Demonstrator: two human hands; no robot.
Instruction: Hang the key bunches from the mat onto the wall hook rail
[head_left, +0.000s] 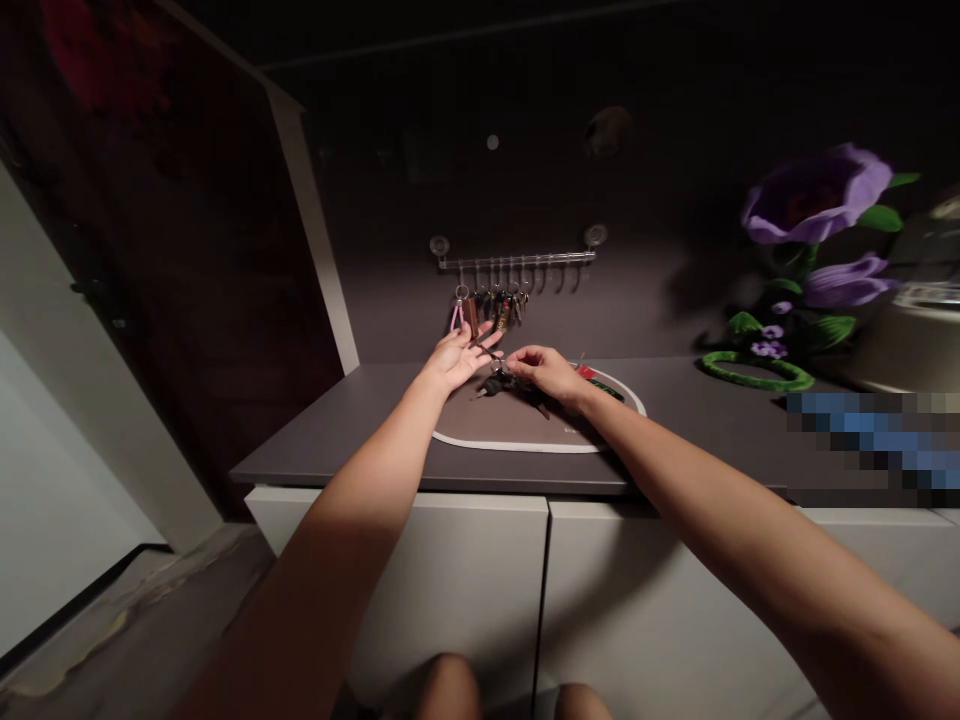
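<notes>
Palm up, my left hand (454,358) has its fingers stretched and spread beneath the hanging keys; a thin dark strip (487,350) crosses by its fingertips, and I cannot tell whether they grip it. My right hand (546,372) is pinched on a bunch of keys (493,383), which dangles low over the oval mat (502,428). Above both hands, a clear hook rail (517,262) on the wall carries several key sets. Among these are a pink loop (456,316), a brown tag (470,316) and a patterned fob (503,314). A red item (586,372) lies on the mat, partly behind my right wrist.
The dark countertop (322,425) sits over white cabinet doors (465,560). On the right are purple artificial flowers (821,195), a green ring base (757,372) and a pale lampshade-like object (900,345). A blurred blue patch (885,435) covers the counter's right end. A dark door (165,260) stands left.
</notes>
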